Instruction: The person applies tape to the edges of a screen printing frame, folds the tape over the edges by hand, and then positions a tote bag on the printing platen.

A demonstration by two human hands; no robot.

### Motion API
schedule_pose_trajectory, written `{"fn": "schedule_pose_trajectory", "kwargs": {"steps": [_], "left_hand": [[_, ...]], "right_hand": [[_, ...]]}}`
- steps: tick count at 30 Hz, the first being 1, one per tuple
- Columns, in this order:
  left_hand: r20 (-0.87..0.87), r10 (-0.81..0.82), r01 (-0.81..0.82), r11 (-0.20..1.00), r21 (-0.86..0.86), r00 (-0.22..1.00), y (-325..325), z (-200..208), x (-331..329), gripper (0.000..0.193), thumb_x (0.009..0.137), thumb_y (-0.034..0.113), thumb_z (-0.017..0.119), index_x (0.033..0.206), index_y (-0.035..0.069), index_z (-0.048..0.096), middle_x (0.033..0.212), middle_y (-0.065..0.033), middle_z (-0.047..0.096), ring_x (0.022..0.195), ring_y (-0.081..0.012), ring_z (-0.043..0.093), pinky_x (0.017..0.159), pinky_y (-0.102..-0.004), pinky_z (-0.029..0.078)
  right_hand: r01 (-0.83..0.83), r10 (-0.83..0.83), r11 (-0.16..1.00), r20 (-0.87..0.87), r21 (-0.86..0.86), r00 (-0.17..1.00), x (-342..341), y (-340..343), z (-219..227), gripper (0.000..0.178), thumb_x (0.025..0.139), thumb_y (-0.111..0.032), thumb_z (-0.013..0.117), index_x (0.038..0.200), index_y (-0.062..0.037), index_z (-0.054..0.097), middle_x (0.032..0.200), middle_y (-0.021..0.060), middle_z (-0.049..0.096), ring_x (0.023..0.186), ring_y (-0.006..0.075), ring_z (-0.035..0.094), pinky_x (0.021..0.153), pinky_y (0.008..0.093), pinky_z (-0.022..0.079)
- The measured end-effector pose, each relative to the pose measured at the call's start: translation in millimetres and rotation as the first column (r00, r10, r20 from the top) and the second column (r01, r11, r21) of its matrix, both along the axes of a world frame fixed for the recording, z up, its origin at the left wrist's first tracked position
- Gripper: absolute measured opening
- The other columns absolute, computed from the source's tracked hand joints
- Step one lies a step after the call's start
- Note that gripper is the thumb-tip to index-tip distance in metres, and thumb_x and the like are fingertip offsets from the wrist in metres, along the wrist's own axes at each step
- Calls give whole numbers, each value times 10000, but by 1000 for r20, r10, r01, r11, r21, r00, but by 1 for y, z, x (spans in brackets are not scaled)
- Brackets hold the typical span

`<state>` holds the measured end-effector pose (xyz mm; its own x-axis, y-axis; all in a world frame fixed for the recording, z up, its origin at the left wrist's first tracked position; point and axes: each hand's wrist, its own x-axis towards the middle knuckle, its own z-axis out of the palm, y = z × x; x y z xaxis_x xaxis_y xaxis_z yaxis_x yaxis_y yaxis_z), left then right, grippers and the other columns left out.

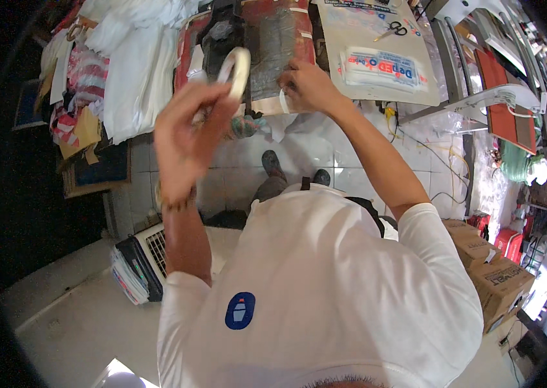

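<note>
A roll of cream-coloured tape (240, 74) stands on edge in my left hand (189, 126). That hand is closed on it, raised before the near side of the worktable and smeared by motion. My right hand (311, 87) rests over the right part of a worn grey-and-red work surface (278, 39). Its fingers are bent and drawn together; whatever lies between them is hidden. Just below those fingers, a pale strip (284, 102) shows at the surface's near edge. Beyond the tape roll lies a black device or clamp (223, 32), whose kind I cannot make out.
White cloth (138, 84) is heaped at the left. To the right, a printed sheet (383, 94) carries a stack of printed white pieces (383, 70) and black-handled scissors (395, 30). A metal frame (458, 58), loose cables (438, 165) and cardboard boxes (496, 284) stand farther right.
</note>
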<state>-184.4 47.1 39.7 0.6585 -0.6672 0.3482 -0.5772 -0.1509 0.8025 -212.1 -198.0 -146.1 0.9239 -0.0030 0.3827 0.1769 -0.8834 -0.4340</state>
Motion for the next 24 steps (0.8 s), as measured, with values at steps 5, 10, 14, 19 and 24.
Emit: {"fn": "schedule_pose_trajectory", "kwargs": {"steps": [5,10,14,19,24], "left_hand": [[501,-237,66,940,334,833,-116,-41,80,261,895,223,657,997,-13,699,892,-150,682,799,-312,677,713,-387,529],[566,-300,-200,727,657,768,-189,-119,115,204,845,237,671,945,66,719,932,-211,706,896,-379,696,821,-495,548],[530,-298,-190,707,682,794,-184,-107,111,206,851,245,661,954,78,723,964,-221,703,897,-391,690,823,-486,545],[333,-380,40,708,705,863,-81,-49,-13,260,886,124,584,1097,-7,661,978,-220,683,966,-411,651,856,-522,489],[366,73,-239,869,433,928,-37,-183,-40,492,875,86,588,1325,-60,457,1007,-279,657,933,-439,639,805,-535,497]], "right_hand": [[-16,16,1000,17,8,1000,-2,3,15,139,801,-139,655,920,-76,691,929,148,611,921,370,620,787,466,521],[-55,46,998,240,32,970,6,6,-5,122,807,-142,656,888,-55,682,954,156,620,926,375,617,777,466,518],[-58,65,998,272,-32,960,5,7,-7,120,797,-145,664,870,-50,678,967,161,620,917,365,623,772,463,516],[-34,31,999,134,15,990,-3,1,0,119,785,-134,646,871,-55,669,929,150,605,917,346,622,760,461,509],[-168,172,984,79,-51,982,-6,1,14,122,810,-121,608,905,-66,660,934,128,592,934,334,616,776,450,492]]}}
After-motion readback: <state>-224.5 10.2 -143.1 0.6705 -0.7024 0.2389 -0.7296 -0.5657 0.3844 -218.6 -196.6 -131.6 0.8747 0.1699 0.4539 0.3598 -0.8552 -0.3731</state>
